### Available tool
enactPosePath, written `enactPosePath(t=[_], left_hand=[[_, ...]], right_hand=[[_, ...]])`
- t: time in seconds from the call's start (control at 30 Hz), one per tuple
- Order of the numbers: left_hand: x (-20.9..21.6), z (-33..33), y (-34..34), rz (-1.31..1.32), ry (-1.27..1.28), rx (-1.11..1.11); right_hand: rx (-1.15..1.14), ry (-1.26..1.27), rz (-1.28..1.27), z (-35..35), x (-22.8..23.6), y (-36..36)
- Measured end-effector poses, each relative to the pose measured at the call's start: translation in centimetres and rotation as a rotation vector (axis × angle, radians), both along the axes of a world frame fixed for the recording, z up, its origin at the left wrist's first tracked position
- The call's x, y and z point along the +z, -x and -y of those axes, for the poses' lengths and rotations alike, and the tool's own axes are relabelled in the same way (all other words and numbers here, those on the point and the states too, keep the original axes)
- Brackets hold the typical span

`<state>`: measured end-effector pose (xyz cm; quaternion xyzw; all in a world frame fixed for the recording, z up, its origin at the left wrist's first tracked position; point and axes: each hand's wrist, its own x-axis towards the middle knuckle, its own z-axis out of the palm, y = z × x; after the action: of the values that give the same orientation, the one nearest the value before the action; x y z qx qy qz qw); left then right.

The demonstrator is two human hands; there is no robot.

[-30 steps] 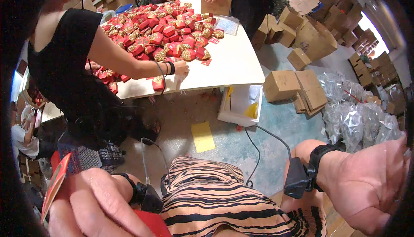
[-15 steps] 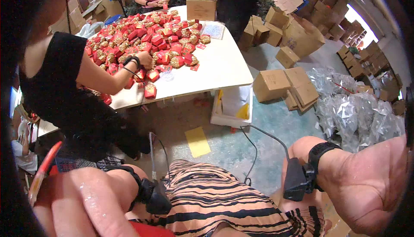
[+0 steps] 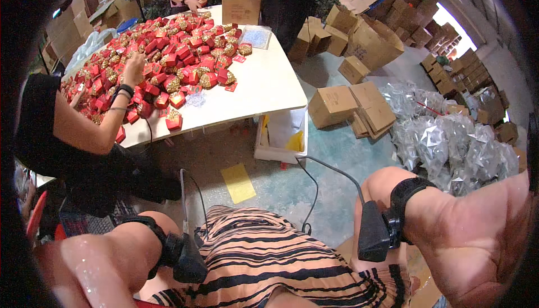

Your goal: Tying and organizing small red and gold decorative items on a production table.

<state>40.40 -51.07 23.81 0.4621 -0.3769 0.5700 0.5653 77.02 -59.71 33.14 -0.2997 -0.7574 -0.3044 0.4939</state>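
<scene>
My left hand is at the lower left, its back toward me, fingers bent and partly cut off by the dark rim. A curved red thing sticks up beside it, and more red shows under the hand at the bottom edge; its kind is hidden. My right hand is raised at the far right, heel and palm side showing, fingers beyond the picture. Both wrists wear black straps with black devices and cables. A striped garment covers my body between them.
Ahead stands a white table heaped with small red-and-gold boxes. A co-worker in black reaches over them at left; two others stand behind. Cartons and clear plastic-wrapped bundles lie at right, a white foam box under the table.
The whole scene has shifted left in the view. My left hand sits lower, with less of the red thing showing. The black-clad co-worker's hand has moved farther over the pile.
</scene>
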Motion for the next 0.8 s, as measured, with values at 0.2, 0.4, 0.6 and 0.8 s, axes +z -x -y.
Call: enactPosePath(t=[0.2, 0.4, 0.6, 0.8], left_hand=[[1.8, -1.1, -4.3, 0.002, -0.034, -0.032], [3.3, -1.8, -6.8, 0.005, -0.086, -0.040], [4.4, -2.7, -7.5, -0.002, -0.114, -0.040], [4.4, -5.3, -5.3, 0.006, -0.147, -0.086]], right_hand=[[0.003, -0.017, -0.035, -0.3, -0.8, 0.6], [0.031, -0.052, -0.067, 0.0, -1.4, -0.9], [0.067, -0.061, -0.108, -2.4, -1.5, -1.0], [0.059, -0.077, -0.134, -6.2, -1.1, -3.8]])
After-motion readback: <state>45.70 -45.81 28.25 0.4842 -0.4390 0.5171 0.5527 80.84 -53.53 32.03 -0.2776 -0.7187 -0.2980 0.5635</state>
